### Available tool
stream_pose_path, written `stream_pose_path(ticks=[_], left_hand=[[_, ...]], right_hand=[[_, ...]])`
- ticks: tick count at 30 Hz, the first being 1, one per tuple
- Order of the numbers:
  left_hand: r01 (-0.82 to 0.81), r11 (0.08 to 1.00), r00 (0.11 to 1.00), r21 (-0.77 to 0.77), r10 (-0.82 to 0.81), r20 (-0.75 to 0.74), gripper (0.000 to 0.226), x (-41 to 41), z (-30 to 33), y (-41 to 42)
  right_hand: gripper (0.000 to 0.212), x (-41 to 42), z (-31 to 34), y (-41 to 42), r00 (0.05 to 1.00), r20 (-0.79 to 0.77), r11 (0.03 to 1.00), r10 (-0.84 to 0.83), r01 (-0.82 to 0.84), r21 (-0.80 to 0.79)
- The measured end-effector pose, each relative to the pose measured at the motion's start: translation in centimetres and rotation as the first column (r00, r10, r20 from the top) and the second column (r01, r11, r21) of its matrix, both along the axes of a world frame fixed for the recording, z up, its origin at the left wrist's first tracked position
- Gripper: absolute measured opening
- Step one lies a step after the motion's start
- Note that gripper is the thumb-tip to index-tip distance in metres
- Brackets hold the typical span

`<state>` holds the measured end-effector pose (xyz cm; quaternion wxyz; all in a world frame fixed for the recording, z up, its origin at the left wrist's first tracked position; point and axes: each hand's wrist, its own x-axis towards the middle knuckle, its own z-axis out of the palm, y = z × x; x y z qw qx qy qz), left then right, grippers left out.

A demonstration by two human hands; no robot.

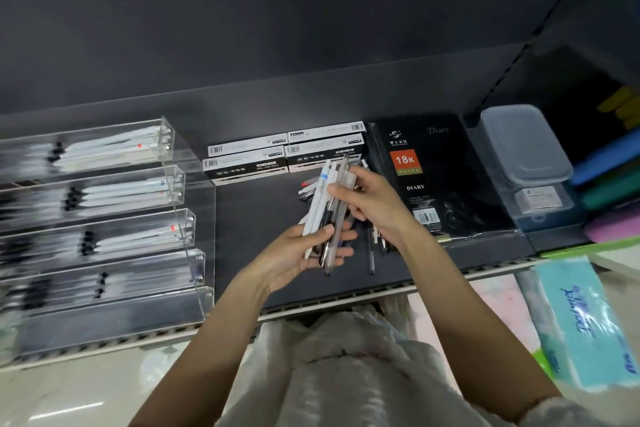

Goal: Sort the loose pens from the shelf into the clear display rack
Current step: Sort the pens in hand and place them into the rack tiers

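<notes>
The rack [104,218] already has many pens. The left hand [298,253] grips a bunch of pens [325,211]; right hand [367,198] fingers pinch its top. More pens [374,246] lie on the shelf [256,218].

A stationery shop aisle, seen at a dark display shelf.

Retail stock is sitting on the grey metal shelf [263,218]: boxed gel pens [287,154] with barcodes are lying at centre, a shrink-wrapped black diary [433,180] marked "18K" is showing a barcode label at centre right, and a tiered clear display rack [180,204] at left is holding rows of pens. Coloured folders [609,184] are stacking up at the right edge, and a pale glossy floor is shining below.
</notes>
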<state>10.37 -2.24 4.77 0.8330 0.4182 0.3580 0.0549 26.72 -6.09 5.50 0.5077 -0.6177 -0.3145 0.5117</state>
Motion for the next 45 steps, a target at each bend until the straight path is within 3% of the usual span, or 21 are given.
stream_pose_path(ticks=[5,16,22,27,32,38,42,45], left_hand=[[-0.025,1.0,1.0,-0.006,0.025,0.016,0.025,-0.2,0.0,-0.8],[-0.076,0.997,0.996,0.001,0.076,0.045,0.024,-1.5,-0.1,-1.2],[-0.085,0.996,0.995,-0.001,0.085,0.048,0.027,-2.1,-0.7,-1.3],[-0.075,0.997,0.992,-0.005,0.075,0.104,0.034,-2.9,-0.9,-1.2],[-0.064,0.997,0.99,0.033,0.06,0.125,0.048,-3.5,-0.7,-0.6],[-0.107,0.993,0.984,0.059,0.097,0.151,0.019,-3.7,-0.4,-0.5],[-0.121,0.989,0.985,0.088,0.109,0.132,0.016,-3.8,-0.7,-0.5],[-0.135,0.988,0.983,0.075,0.125,0.134,0.023,-4.1,-1.0,-0.5]], right_hand=[[0.024,0.2,0.1,-0.4,0.993,0.107,0.999,0.042,-0.042,0.0],[0.032,0.4,1.2,0.3,0.987,0.135,0.994,0.084,-0.093,0.064],[0.038,0.9,1.6,1.2,0.914,0.342,0.969,0.22,-0.246,0.035],[0.017,1.6,2.5,2.2,0.862,0.416,0.941,0.29,-0.335,0.038],[0.01,1.8,3.6,2.9,0.83,0.463,0.925,0.311,-0.376,0.053],[0.018,1.5,4.2,3.2,0.837,0.46,0.933,0.296,-0.357,0.051],[0.004,1.4,4.3,3.0,0.812,0.484,0.925,0.327,-0.379,0.01],[0.009,2.0,3.9,3.0,0.767,0.565,0.926,0.303,-0.377,0.015]])
